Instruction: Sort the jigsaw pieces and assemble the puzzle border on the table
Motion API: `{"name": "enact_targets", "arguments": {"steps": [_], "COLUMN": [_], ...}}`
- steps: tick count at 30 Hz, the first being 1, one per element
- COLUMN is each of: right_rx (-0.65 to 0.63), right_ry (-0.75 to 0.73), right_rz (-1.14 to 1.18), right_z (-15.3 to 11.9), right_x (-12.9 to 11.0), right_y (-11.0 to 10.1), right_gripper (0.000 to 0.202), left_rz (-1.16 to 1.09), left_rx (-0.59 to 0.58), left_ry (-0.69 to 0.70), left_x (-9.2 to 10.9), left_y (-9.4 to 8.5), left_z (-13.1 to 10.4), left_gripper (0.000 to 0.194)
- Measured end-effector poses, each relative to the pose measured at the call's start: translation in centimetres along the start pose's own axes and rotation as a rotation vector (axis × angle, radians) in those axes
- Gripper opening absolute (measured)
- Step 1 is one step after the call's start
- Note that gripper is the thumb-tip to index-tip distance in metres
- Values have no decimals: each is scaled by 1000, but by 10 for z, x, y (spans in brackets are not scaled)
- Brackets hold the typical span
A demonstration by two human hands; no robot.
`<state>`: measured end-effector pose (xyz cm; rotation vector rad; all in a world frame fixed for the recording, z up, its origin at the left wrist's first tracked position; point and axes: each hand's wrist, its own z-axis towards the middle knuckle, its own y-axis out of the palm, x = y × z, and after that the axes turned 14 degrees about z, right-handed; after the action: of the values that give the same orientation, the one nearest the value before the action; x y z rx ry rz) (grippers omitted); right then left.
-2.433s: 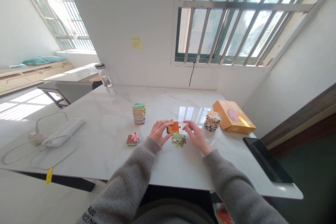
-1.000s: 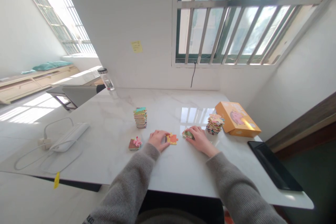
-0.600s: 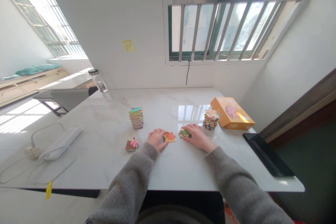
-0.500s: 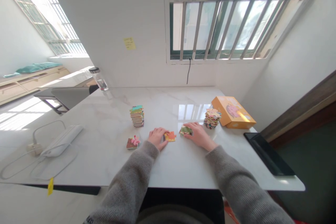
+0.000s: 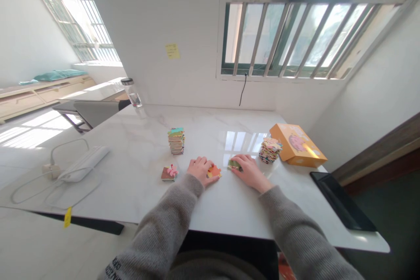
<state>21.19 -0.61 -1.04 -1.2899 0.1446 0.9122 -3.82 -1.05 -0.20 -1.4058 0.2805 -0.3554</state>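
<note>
Puzzle piece [image 5: 214, 170], orange and yellow, partly covered by left hand [image 5: 200, 169]

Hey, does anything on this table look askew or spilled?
I see no spill. The puzzle stack beside the orange box looks ragged, its pieces jutting out at different angles, unlike the straighter stack beyond the left hand.

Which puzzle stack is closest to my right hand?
The uneven stack beside the orange box, just beyond your right hand; the neat tall stack and the low stack are on the left.
</note>
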Motion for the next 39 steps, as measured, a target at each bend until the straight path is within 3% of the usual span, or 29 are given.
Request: {"name": "enact_targets", "arguments": {"steps": [5, 8, 10, 12, 16, 21, 27, 33, 37, 39], "right_rx": [70, 106, 70, 5, -45, -34, -41, 25, -22, -32], "right_ry": [-1, 1, 60, 117, 115, 80, 32, -45, -128, -145], "right_rz": [-55, -59, -70, -72, -10, 48, 62, 112, 158, 175], "right_z": [-2, -3, -4, -5, -2, 15, 29, 23, 18, 17], "right_x": [-6, -10, -8, -2, 10, 10, 9, 4, -8, -12], "right_y": [2, 3, 1, -2, -9, -3, 10, 7, 6, 7], "right_gripper": [28, 33, 39, 40, 36, 39, 40, 52, 62, 64], "left_rz": [-96, -112, -104, -121, -160, -192, -261, -321, -285, -273], "left_rx": [-37, 8, 21, -4, -18, 42, 158, 425, 355, 294], "left_ry": [-63, 29, 119, 194, 278, 404, 412, 107, 133, 156], "left_x": [-3, -10, -14, -14, -1, 27, 35, 12, 6, 7], "left_y": [-2, -1, 1, 2, 8, 17, 20, 14, 16, 17], "left_z": [-3, -9, -13, -14, -13, -10, -7, 7, 11, 10], "left_gripper": [42, 47, 55, 51, 32, 31, 28, 30, 48, 45]}}
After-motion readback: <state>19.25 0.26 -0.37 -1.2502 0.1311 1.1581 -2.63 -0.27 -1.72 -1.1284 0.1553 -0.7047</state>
